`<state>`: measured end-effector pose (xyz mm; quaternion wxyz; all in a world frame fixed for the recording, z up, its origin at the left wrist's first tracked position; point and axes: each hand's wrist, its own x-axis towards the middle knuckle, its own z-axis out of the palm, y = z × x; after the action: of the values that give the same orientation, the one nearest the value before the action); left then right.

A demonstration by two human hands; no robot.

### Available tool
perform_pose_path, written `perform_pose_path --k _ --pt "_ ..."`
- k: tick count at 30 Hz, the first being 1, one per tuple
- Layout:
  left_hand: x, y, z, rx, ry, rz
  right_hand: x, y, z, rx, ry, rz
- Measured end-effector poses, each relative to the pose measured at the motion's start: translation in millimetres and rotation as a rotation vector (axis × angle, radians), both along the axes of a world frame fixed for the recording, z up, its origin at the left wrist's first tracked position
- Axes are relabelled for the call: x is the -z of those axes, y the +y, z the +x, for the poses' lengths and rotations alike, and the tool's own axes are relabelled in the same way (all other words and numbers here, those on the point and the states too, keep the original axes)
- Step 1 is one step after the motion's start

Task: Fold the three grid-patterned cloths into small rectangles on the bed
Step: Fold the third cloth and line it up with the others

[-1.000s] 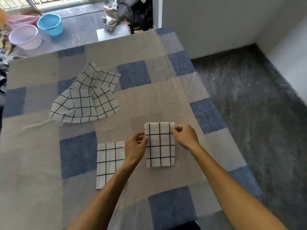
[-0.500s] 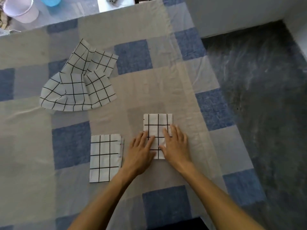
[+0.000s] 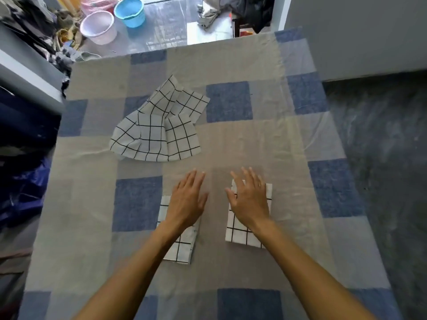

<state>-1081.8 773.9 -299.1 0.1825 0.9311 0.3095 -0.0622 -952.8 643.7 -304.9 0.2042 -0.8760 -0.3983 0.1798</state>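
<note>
Head view, the only one we've got. Both hands are out over the bed (image 3: 254,146), palms down. The left hand (image 3: 187,199) has its fingers straight and slightly spread, holding nothing. It sits above the top of a folded cloth (image 3: 181,249), and its fingertips reach past that cloth's far edge onto bare bedspread. The right hand (image 3: 249,202) is the same story: fingers fanned, nothing pinched, covering the upper part of a second folded cloth (image 3: 236,230). Whether either palm is pressing down or just hovering, I can't tell from here.

Those two small rectangles lie side by side near the person, apart from each other with a strip of bedspread between them. That looks deliberate: finished pieces parked close in, out of the working area.

Further up the bed, well clear of both hands, is the crumpled cloth (image 3: 157,132), bunched and creased with its corners sticking out at odd angles. Nothing is touching it. By my reckoning that makes two done and one to go. The flat, empty hands suit a reach forward, since that last piece needs pulling in and spreading flat before any fold can start.

Beyond the bed's far end, on the floor, stand a blue bucket (image 3: 130,11) and a pale basin (image 3: 98,26).
</note>
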Motion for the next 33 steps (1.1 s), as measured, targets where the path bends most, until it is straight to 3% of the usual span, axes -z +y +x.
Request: perform_pose_path --k 6,16,22,26,30,33 --pt "-7.0 79.6 -7.0 -0.09 -0.084 0.092 3.1 76.8 -9.0 -0.121 -0.035 -0.027" --pt "48.3 151.8 -5.7 0.011 -0.001 0.142 39.9 168.6 3.7 -0.16 -0.158 -0.132" --pt "72.3 176.2 1.9 0.034 -0.214 0.194 58.0 187.5 20.8 -0.038 -0.244 0.004" --pt "68.8 182.6 5.7 -0.025 -0.334 0.162 57.3 194.8 22.7 -0.012 -0.187 0.071" --pt "50.0 188.2 7.0 -0.107 -0.463 0.141 37.3 192.0 17.4 -0.154 -0.081 0.062" --pt "29.4 189.1 5.4 -0.109 -0.525 0.161 15.9 194.0 14.6 -0.234 -0.176 0.099"
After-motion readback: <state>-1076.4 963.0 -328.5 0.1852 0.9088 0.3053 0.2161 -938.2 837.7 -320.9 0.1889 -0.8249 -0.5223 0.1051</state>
